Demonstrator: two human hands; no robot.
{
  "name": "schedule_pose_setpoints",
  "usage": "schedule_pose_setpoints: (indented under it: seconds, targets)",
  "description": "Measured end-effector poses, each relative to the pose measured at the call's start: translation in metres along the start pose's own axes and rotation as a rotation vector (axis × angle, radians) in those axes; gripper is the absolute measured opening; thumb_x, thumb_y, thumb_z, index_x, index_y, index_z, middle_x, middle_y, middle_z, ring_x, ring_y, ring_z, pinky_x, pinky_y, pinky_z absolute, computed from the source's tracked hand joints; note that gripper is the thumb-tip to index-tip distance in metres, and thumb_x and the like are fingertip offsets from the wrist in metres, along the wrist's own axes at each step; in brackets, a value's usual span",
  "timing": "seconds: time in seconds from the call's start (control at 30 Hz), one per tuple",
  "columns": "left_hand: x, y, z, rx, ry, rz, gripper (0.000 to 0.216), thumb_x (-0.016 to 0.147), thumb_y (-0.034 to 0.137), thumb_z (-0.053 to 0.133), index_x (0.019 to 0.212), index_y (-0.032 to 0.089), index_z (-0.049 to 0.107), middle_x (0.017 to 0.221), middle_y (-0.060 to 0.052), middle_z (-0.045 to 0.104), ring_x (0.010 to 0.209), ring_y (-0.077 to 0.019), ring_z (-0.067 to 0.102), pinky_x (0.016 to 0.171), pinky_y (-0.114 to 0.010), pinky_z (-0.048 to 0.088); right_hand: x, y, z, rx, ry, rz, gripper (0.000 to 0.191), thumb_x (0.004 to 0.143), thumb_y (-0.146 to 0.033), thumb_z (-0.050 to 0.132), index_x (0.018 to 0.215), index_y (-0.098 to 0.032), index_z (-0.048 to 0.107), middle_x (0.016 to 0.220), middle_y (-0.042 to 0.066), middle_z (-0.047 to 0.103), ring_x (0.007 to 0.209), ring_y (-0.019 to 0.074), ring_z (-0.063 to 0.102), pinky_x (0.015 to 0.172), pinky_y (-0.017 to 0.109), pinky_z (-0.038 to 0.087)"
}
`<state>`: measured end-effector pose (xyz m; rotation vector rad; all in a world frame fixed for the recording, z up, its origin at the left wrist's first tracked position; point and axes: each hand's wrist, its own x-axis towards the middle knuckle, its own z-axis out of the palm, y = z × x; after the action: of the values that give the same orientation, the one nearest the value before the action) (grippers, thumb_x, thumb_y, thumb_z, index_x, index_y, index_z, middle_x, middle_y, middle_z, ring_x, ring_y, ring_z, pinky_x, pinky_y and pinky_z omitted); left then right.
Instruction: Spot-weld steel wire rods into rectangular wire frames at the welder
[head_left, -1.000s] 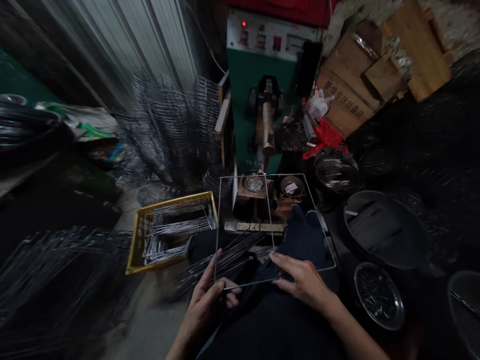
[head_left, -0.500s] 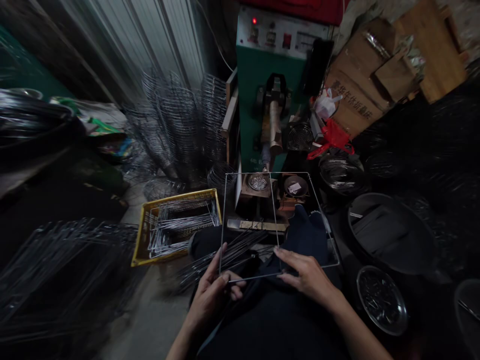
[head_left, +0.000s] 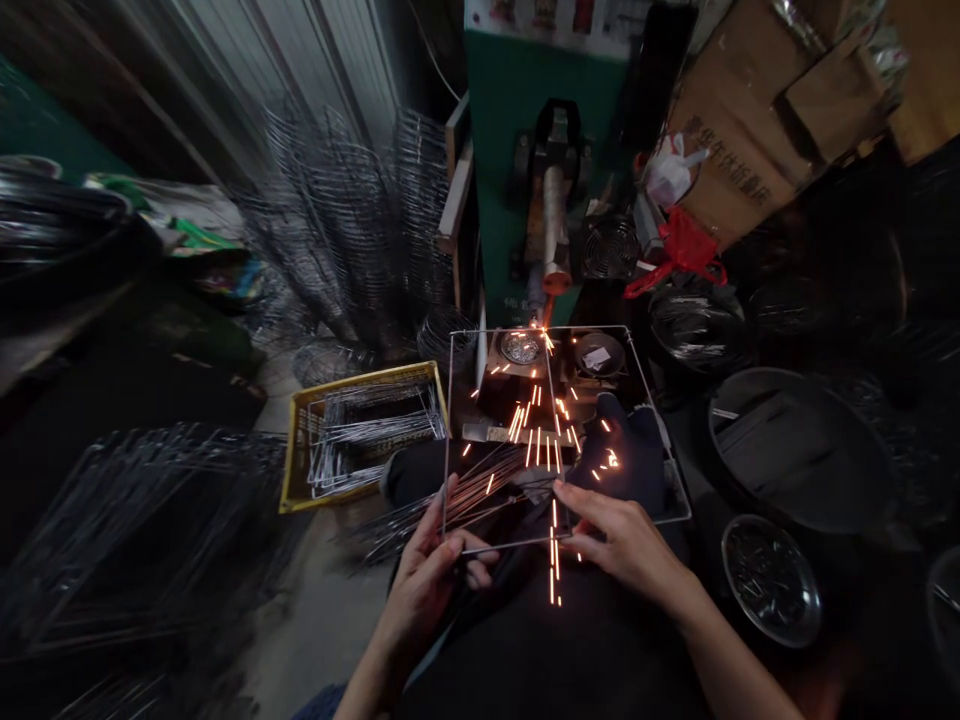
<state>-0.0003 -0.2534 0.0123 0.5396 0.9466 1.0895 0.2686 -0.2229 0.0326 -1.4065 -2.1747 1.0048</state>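
A rectangular wire frame (head_left: 504, 546) with a middle rod spans between my hands and the green spot welder (head_left: 500, 150). My left hand (head_left: 431, 565) is closed on its near left corner. With thumb and fingers, my right hand (head_left: 619, 535) pinches the middle rod (head_left: 553, 400) where it meets the near side. The frame's far side touches the welder's electrode (head_left: 553, 270), and orange sparks spray from that spot toward me. Beneath the frame, loose metal rods (head_left: 465, 500) lie across my lap.
A yellow crate (head_left: 286, 470) of bent wires stands at left, with stacked wire baskets (head_left: 345, 210) behind. Small bowls (head_left: 600, 355) sit under the electrode. At right are a large dark basin (head_left: 802, 450), a round tray of small parts (head_left: 772, 580) and cardboard boxes (head_left: 739, 150).
Sparks have burst out at the electrode, where there were none before. Both hands keep their hold on the wire frame. The view has tipped slightly downward.
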Motion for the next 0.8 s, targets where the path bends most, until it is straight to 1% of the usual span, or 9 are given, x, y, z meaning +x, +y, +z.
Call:
schedule_pose_setpoints:
  seconds: [0.07, 0.17, 0.23, 0.33, 0.47, 0.53, 0.6, 0.7, 0.8]
  targets:
    - [-0.001, -0.001, 0.0, 0.016, 0.014, 0.005, 0.081, 0.087, 0.026, 0.058, 0.154, 0.021, 0.012, 0.077, -0.01, 0.072, 0.055, -0.0173, 0.064, 0.054, -0.026, 0.048, -0.001, -0.002, 0.001, 0.01, 0.011, 0.029, 0.062, 0.085, -0.024, 0.067, 0.142, -0.034, 0.045, 0.141, 0.002, 0.052, 0.096, 0.0204, 0.07, 0.087, 0.034, 0.057]
    - [0.006, -0.002, -0.005, 0.021, -0.006, 0.009, 0.081, 0.087, 0.025, 0.06, 0.154, 0.022, 0.014, 0.079, -0.008, 0.073, 0.055, -0.017, 0.064, 0.057, -0.028, 0.05, 0.003, -0.001, 0.002, -0.016, 0.04, -0.021, 0.059, 0.085, -0.024, 0.066, 0.14, -0.035, 0.048, 0.138, -0.001, 0.055, 0.118, 0.023, 0.06, 0.098, 0.036, 0.051]
    - [0.02, 0.001, -0.007, 0.014, -0.034, 0.038, 0.083, 0.086, 0.023, 0.06, 0.154, 0.023, 0.013, 0.08, -0.008, 0.073, 0.057, -0.017, 0.065, 0.058, -0.027, 0.05, 0.016, 0.004, -0.002, -0.055, 0.074, -0.06, 0.06, 0.085, -0.025, 0.068, 0.141, -0.035, 0.047, 0.137, -0.001, 0.056, 0.122, 0.0222, 0.056, 0.101, 0.035, 0.048]
    - [0.061, 0.015, -0.006, 0.01, -0.084, 0.092, 0.087, 0.082, 0.019, 0.061, 0.154, 0.022, 0.012, 0.078, -0.007, 0.073, 0.059, -0.0171, 0.066, 0.056, -0.025, 0.05, 0.054, 0.016, -0.016, -0.181, 0.17, -0.055, 0.066, 0.083, -0.033, 0.071, 0.143, -0.03, 0.045, 0.131, 0.003, 0.061, 0.114, 0.023, 0.062, 0.096, 0.034, 0.05]
    - [0.138, 0.05, 0.0, 0.022, -0.115, 0.138, 0.092, 0.076, 0.014, 0.06, 0.153, 0.017, 0.011, 0.074, -0.009, 0.074, 0.057, -0.016, 0.066, 0.053, -0.022, 0.048, 0.127, 0.033, -0.051, -0.415, 0.259, -0.033, 0.074, 0.077, -0.046, 0.075, 0.143, -0.027, 0.046, 0.116, 0.007, 0.07, 0.102, 0.0261, 0.067, 0.086, 0.034, 0.053]
    - [0.173, 0.069, 0.002, 0.035, -0.124, 0.159, 0.094, 0.073, 0.011, 0.059, 0.153, 0.014, 0.01, 0.074, -0.011, 0.074, 0.057, -0.0158, 0.067, 0.053, -0.021, 0.048, 0.161, 0.041, -0.07, -0.489, 0.289, -0.039, 0.074, 0.074, -0.051, 0.076, 0.14, -0.028, 0.049, 0.115, 0.008, 0.07, 0.101, 0.0275, 0.067, 0.083, 0.034, 0.053]
    - [0.201, 0.086, 0.004, 0.043, -0.124, 0.178, 0.093, 0.073, 0.01, 0.058, 0.153, 0.014, 0.01, 0.074, -0.01, 0.074, 0.058, -0.016, 0.067, 0.053, -0.022, 0.049, 0.188, 0.049, -0.088, -0.515, 0.318, -0.06, 0.069, 0.075, -0.051, 0.075, 0.136, -0.027, 0.053, 0.117, 0.008, 0.069, 0.104, 0.028, 0.066, 0.084, 0.035, 0.052]
    - [0.229, 0.106, 0.009, 0.058, -0.123, 0.213, 0.091, 0.074, 0.009, 0.056, 0.153, 0.016, 0.011, 0.074, -0.009, 0.074, 0.059, -0.0172, 0.068, 0.053, -0.023, 0.05, 0.217, 0.06, -0.107, -0.49, 0.344, -0.1, 0.059, 0.08, -0.046, 0.072, 0.132, -0.022, 0.057, 0.115, 0.009, 0.07, 0.104, 0.0266, 0.066, 0.086, 0.034, 0.051]
    - [0.242, 0.118, 0.014, 0.071, -0.133, 0.252, 0.09, 0.075, 0.011, 0.056, 0.153, 0.018, 0.011, 0.075, -0.008, 0.074, 0.059, -0.0182, 0.069, 0.053, -0.023, 0.05, 0.236, 0.069, -0.115, -0.437, 0.388, -0.098, 0.055, 0.08, -0.044, 0.072, 0.129, -0.02, 0.06, 0.109, 0.009, 0.071, 0.098, 0.0249, 0.067, 0.085, 0.033, 0.051]
